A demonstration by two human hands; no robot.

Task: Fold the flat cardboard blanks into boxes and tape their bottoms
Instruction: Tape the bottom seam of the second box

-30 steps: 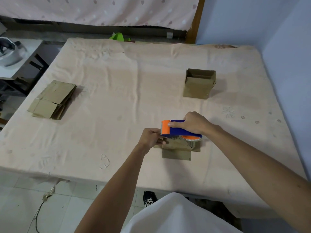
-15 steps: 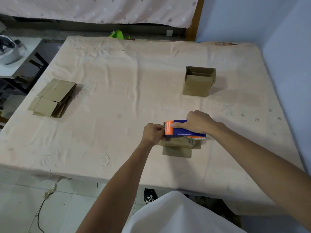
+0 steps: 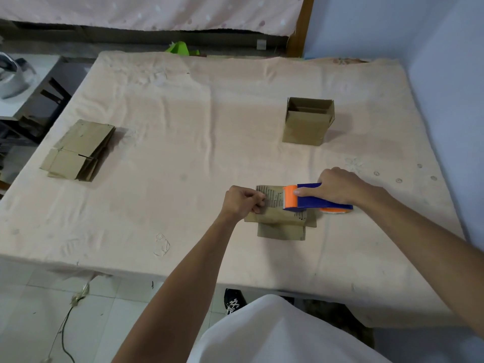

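Lower centre: left hand [image 3: 242,203] pinches the box [image 3: 281,227] edge, right hand [image 3: 337,186] clasps the dispenser [image 3: 310,200] — the pull should run straight, pressed flat.

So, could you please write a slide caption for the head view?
Left hand pinches printed tape on brown cardboard box; right hand grips blue-and-orange tape dispenser.

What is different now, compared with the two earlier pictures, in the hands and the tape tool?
The right hand has drawn the tape dispenser to the person's right across the box, so a strip of tape now lies stretched behind it. The left hand still pinches the tape's end at the box's left edge. The stack of flat blanks and the finished box have not moved.
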